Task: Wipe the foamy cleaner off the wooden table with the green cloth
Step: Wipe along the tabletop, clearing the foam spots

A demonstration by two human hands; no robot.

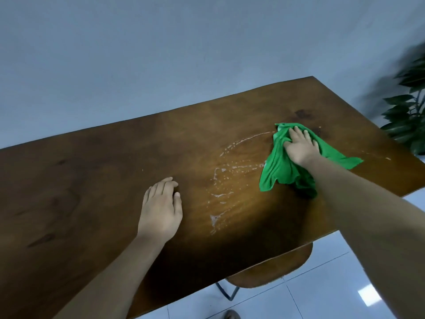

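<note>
The wooden table [92,171] fills most of the view. Thin white streaks and dots of foamy cleaner [220,178] curve across its middle, from near the cloth down toward the front edge. My right hand [301,147] presses on the crumpled green cloth [279,168] toward the table's far right, fingers gripping its folds. The cloth spreads out from under the hand on both sides. My left hand [161,208] lies flat on the bare wood left of the foam, fingers close together, holding nothing.
A wooden stool seat [271,270] with dark metal legs sits partly under the table's near edge. A leafy green plant [409,111] stands beyond the right end. White floor tiles [322,293] lie below, a pale wall behind.
</note>
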